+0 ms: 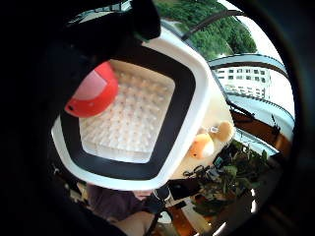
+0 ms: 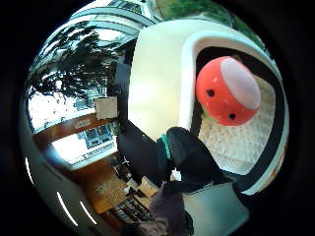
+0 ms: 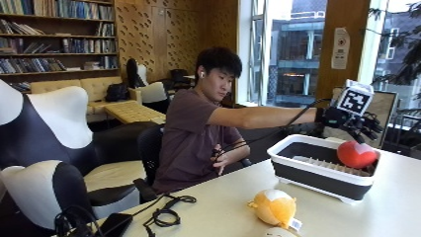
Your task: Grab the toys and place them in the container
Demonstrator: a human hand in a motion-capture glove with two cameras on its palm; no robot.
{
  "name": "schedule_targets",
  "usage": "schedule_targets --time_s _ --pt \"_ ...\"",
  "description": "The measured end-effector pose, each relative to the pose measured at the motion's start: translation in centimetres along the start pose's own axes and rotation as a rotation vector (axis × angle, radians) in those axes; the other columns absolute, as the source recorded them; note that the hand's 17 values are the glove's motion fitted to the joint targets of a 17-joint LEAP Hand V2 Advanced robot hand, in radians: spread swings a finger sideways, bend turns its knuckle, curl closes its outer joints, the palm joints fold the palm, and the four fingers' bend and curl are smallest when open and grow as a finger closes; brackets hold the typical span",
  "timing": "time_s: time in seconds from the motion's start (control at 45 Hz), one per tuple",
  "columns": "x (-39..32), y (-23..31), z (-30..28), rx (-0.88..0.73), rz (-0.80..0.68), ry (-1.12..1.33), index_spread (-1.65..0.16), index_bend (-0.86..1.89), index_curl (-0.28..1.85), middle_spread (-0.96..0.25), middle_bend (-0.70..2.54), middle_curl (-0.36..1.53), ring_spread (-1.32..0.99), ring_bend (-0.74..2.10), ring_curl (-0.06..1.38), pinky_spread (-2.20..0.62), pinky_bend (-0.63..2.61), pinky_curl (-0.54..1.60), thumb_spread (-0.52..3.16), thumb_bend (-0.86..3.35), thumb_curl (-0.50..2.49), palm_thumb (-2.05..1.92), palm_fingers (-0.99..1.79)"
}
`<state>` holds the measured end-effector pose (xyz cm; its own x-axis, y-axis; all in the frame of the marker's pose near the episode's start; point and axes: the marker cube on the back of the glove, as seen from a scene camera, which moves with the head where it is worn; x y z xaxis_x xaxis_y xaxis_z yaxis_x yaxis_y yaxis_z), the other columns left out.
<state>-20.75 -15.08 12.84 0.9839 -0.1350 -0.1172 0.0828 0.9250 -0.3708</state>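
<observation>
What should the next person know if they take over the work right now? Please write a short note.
Right hand: above the container, fingers spread, holding nothing.
Red toy: in the air at the container's far end, apparently just released and dropping in.
Yellow toy: on the table in front of the container, untouched.
Done: red toy nearly in.
Left: pick up the yellow toy and put it in the container.

Your right arm reaches straight out at about shoulder height, elbow nearly locked. Your gloved right hand hangs at the end of it, palm facing down, fingers spread and relaxed, gripping nothing. Your bare left hand rests curled close against your belly.
</observation>
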Motion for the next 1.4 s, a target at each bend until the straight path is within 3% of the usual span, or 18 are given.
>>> schedule_targets --time_s 0.111,0.222,0.311,0.4,0.578,0.6,0.644,0.667,0.867,1.155,1.267,1.289,1.4 --pt "0.1 1.9 -2.4 0.024 -0.111 -0.138 -0.25 0.07 0.41 -0.03 0.14 0.52 -0.05 0.60 0.36 -0.02 1.19 0.44 1.05 -0.05 0.64 0.06 -0.41" --pt "6.2 4.5 -4.8 0.072 -0.014 0.147 -0.24 0.10 0.37 0.00 0.11 0.46 -0.01 0.50 0.32 0.01 1.10 0.40 1.14 -0.03 0.57 0.02 -0.35" --pt "9.8 7.7 -7.4 0.116 -0.032 0.147 -0.24 0.11 0.35 -0.01 0.09 0.42 0.01 0.46 0.31 0.03 1.05 0.39 1.20 -0.02 0.54 0.02 -0.30" --pt "12.7 11.0 -9.7 0.137 0.074 0.005 -0.24 0.12 0.34 -0.02 0.10 0.38 0.02 0.43 0.30 0.05 1.02 0.37 1.24 -0.01 0.51 0.02 -0.27" --pt "21.7 14.8 -10.1 0.154 0.232 -0.055 -0.24 0.12 0.31 -0.03 0.11 0.33 0.03 0.43 0.30 0.06 0.96 0.35 1.34 0.01 0.47 0.07 -0.20" --pt "22.7 15.0 -9.8 0.157 0.241 -0.063 -0.24 0.16 0.32 -0.01 -0.04 0.29 0.03 0.47 0.31 0.06 0.99 0.36 1.35 0.02 0.47 0.08 -0.26" --pt "24.4 15.5 -8.9 0.159 0.246 -0.084 -0.25 0.17 0.32 0.00 -0.03 0.27 0.03 0.48 0.31 0.06 0.99 0.35 1.36 0.02 0.46 0.09 -0.26" --pt "25.3 15.6 -8.3 0.159 0.247 -0.096 -0.24 0.12 0.31 -0.03 0.13 0.29 0.03 0.45 0.30 0.06 0.96 0.34 1.37 0.02 0.46 0.09 -0.19" --pt "31.0 13.7 2.5 0.056 0.309 -0.135 -0.25 0.11 0.28 -0.04 0.13 0.27 0.03 0.45 0.31 0.07 0.97 0.35 1.40 0.02 0.43 0.13 -0.16" --pt "31.9 11.1 19.1 -0.220 0.327 -0.047 -0.24 0.07 0.22 0.03 0.13 0.25 0.04 0.43 0.30 0.07 1.05 0.37 1.33 -0.03 0.39 0.09 -0.21" --pt "32.4 11.0 21.0 -0.153 0.324 -0.033 -0.23 0.07 0.20 0.05 0.11 0.23 0.05 0.47 0.31 0.06 1.13 0.38 1.27 -0.03 0.39 0.08 -0.20" --pt "32.7 11.0 21.0 -0.127 0.319 -0.058 -0.24 0.02 0.18 0.05 0.14 0.24 0.03 0.61 0.36 0.03 1.17 0.39 1.26 -0.01 0.39 0.11 -0.03" --pt "33.7 10.9 21.0 0.022 0.283 -0.174 -0.25 0.12 0.18 0.00 0.22 0.26 -0.10 0.86 0.40 -0.10 1.15 0.37 1.31 0.08 0.43 0.28 0.26"
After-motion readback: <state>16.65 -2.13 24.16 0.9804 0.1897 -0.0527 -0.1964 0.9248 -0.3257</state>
